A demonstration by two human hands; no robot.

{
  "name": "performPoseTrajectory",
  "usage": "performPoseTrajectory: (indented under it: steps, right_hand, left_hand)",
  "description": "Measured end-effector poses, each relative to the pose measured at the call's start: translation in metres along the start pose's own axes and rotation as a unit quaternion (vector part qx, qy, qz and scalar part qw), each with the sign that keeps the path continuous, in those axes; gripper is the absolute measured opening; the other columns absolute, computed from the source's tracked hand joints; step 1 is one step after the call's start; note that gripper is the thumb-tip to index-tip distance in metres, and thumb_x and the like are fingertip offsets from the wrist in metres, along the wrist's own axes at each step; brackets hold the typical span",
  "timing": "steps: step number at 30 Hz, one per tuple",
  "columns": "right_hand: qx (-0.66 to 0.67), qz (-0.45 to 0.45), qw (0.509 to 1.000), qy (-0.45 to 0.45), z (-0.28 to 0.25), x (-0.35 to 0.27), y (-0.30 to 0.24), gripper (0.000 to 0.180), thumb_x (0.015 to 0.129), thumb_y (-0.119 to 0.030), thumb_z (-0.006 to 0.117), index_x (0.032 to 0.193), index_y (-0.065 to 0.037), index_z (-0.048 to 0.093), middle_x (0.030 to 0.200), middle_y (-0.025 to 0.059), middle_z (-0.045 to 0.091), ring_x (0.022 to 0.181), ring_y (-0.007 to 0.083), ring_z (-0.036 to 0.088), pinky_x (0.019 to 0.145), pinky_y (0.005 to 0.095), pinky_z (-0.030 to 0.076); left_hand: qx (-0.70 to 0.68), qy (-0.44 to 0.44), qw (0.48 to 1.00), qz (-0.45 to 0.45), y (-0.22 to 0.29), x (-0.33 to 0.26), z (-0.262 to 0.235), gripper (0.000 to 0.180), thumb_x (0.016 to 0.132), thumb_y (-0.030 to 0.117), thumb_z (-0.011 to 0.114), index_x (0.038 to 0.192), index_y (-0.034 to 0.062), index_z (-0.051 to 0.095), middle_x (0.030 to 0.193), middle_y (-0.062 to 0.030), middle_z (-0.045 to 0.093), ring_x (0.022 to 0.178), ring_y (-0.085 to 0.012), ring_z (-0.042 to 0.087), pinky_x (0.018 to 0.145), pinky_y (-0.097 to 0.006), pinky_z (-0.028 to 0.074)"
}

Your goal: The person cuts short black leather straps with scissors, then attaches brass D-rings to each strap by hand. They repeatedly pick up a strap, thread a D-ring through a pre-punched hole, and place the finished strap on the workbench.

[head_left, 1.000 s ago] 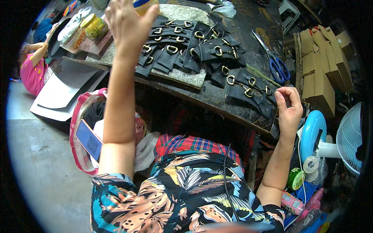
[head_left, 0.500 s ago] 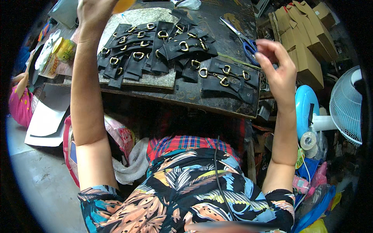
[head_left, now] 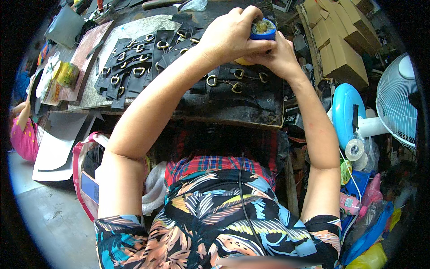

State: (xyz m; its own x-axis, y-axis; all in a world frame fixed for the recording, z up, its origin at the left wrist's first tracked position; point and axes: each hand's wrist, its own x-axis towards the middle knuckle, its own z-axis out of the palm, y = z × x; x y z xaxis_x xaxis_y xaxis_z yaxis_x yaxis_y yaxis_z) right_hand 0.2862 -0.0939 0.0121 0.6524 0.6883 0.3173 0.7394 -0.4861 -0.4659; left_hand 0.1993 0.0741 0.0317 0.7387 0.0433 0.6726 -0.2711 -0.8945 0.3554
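Over the right part of the worktable, my left hand (head_left: 233, 33) is closed around a blue-rimmed round container (head_left: 264, 36) with crusty yellow-brown stuff on its top. My right hand (head_left: 280, 58) is closed on it from the other side, lower down; its fingers are partly hidden. A yellow-orange part (head_left: 243, 61) shows beneath the hands, seemingly of the same container. Below and left of them lie black straps (head_left: 139, 62) with gold-coloured metal bits and rings, heaped on a pale speckled slab (head_left: 107, 92). More black straps (head_left: 242, 92) lie at the table's right front.
Cardboard boxes (head_left: 345, 58) stand at the far right, with a white-and-blue fan (head_left: 396, 101) nearer. A yellow-lidded jar (head_left: 67, 74) sits at the left. Past it at the edge, another person's pink garment (head_left: 24, 139) shows. A pink-edged bag (head_left: 78, 170) is by my left arm.
My left hand has come from the far left, bringing the container to my right hand. My right hand has moved left and closed on it. The view has shifted slightly; the blue-handled scissors are now hidden.
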Motion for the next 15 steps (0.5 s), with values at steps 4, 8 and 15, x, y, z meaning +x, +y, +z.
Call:
performPoseTrajectory:
  steps: [4,8,15]
  right_hand:
    - [-0.049,-0.074,0.992,0.092,0.015,0.0,-0.002,0.095,0.06,-0.063,0.092,0.133,-0.01,0.06,0.119,0.0143,0.071,0.116,0.0334,0.065,0.102,0.0503,0.043]
    - [-0.046,-0.053,0.997,0.035,-0.001,-0.005,-0.011,0.091,0.073,-0.042,0.092,0.15,-0.014,0.051,0.138,0.0173,0.064,0.13,0.0337,0.061,0.114,0.0492,0.043]
    - [-0.286,-0.22,0.922,0.137,-0.045,0.003,-0.01,0.047,0.088,0.002,0.062,0.118,-0.03,0.078,0.145,-0.0032,0.063,0.138,0.0218,0.053,0.119,0.0575,0.033]
  left_hand:
    - [-0.165,-0.012,0.963,-0.215,-0.008,0.016,-0.003,0.065,0.088,0.045,0.08,0.125,-0.004,0.057,0.113,-0.0285,0.069,0.111,-0.0409,0.068,0.094,-0.045,0.054]
    - [-0.189,0.021,0.96,-0.205,-0.016,0.016,-0.01,0.069,0.095,0.055,0.07,0.126,-0.0055,0.058,0.111,-0.0298,0.071,0.111,-0.0387,0.07,0.093,-0.044,0.054]
    - [-0.214,-0.006,0.958,-0.188,-0.02,0.004,-0.014,0.065,0.095,0.053,0.07,0.128,-0.0012,0.057,0.111,-0.0245,0.071,0.106,-0.0324,0.07,0.093,-0.041,0.054]
